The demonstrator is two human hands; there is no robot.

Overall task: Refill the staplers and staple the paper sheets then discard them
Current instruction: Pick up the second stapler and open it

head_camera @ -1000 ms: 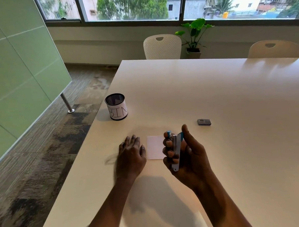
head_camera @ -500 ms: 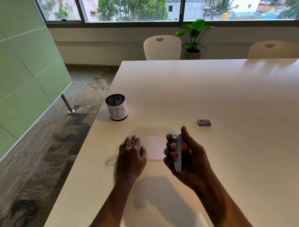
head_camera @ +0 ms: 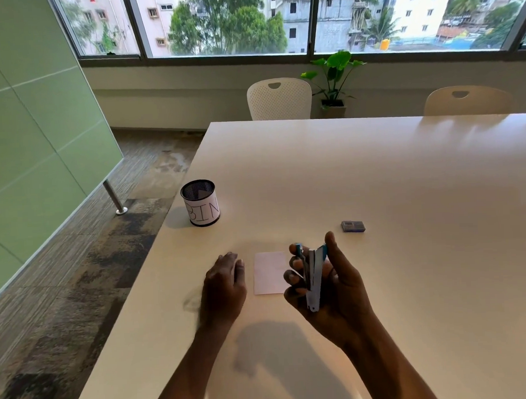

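My right hand (head_camera: 335, 292) grips a small blue and silver stapler (head_camera: 314, 275), held upright above the white table (head_camera: 390, 178) with its metal underside facing me. A small white paper sheet (head_camera: 269, 273) lies flat on the table just left of the stapler, partly behind my right fingers. My left hand (head_camera: 224, 284) rests palm down on the table left of the sheet, fingers loosely together, holding nothing. A black mesh cup labelled BIN (head_camera: 200, 206) stands at the table's left edge. A small dark staple box (head_camera: 352, 226) lies beyond my right hand.
The table's left edge drops to carpeted floor beside a green glass partition (head_camera: 36, 134). Two white chairs (head_camera: 278, 99) and a potted plant (head_camera: 333, 81) stand beyond the far edge, under the windows.
My right hand has shifted the stapler slightly, its jaws now a little apart. My left hand has stayed beside the paper, with slight motion blur.
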